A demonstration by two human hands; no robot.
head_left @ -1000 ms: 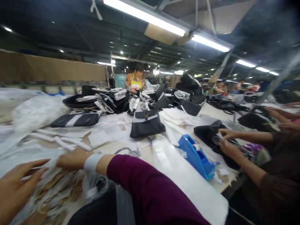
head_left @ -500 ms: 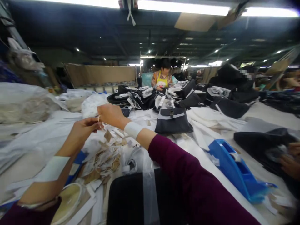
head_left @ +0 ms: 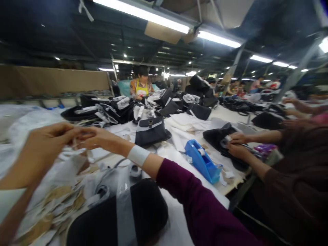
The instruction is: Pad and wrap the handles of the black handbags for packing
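My left hand (head_left: pixel 44 150) and my right hand (head_left: pixel 98 139) meet at the left, above the cluttered table. Their fingers are pinched together at the tips. A small pale bit shows between them, too blurred to name. White bands wrap both my wrists. Below and nearer to me lies a black bag (head_left: pixel 94 218) with a strip of clear plastic (head_left: pixel 124 205) across it. Grey wrapped rolls, perhaps its handle, sit at its far edge. Scraps of paper and card (head_left: pixel 61 201) are heaped beneath my hands.
A blue tape dispenser (head_left: pixel 202 162) stands right of my arm. A black flap bag (head_left: pixel 151 130) lies ahead, before a pile of black bags (head_left: pixel 118 109). At the right a co-worker's hands (head_left: pixel 238 145) handle another black bag (head_left: pixel 220 136). Another person (head_left: pixel 141 87) stands behind the pile.
The view has swung to the right, bringing the co-worker's arms further into sight. My hands stay close together but now appear nearer the left edge, and their fingers have shifted.
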